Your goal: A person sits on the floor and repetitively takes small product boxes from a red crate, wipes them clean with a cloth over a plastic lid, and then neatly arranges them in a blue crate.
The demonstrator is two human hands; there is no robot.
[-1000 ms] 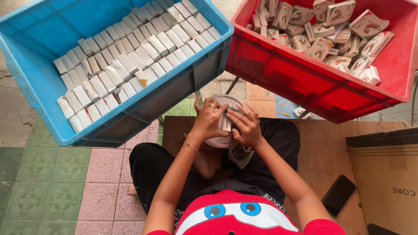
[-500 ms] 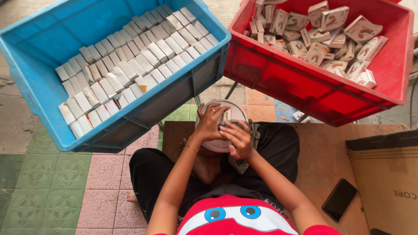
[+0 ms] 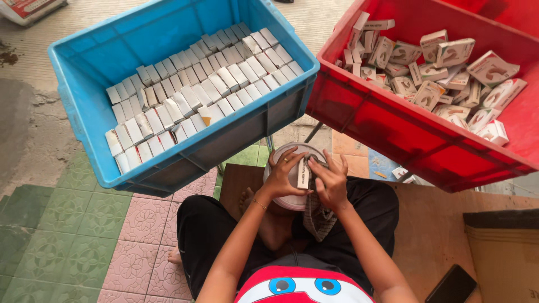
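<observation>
Small white box [image 3: 302,173] pinched between both hands [image 3: 306,180] over round lid [image 3: 281,197], partly hidden.

Both bare forearms reach forward and inward from the bottom of the view, elbows spread, so the wrists converge over the lap. The left hand [image 3: 282,175] is palm down, fingers curled and slightly spread, a thin bracelet at its wrist. The right hand [image 3: 331,182] sits just beside it, touching or nearly touching, fingers bent and bunched toward the left hand's fingertips. The legs are folded, with a bare foot showing below the left forearm.
</observation>
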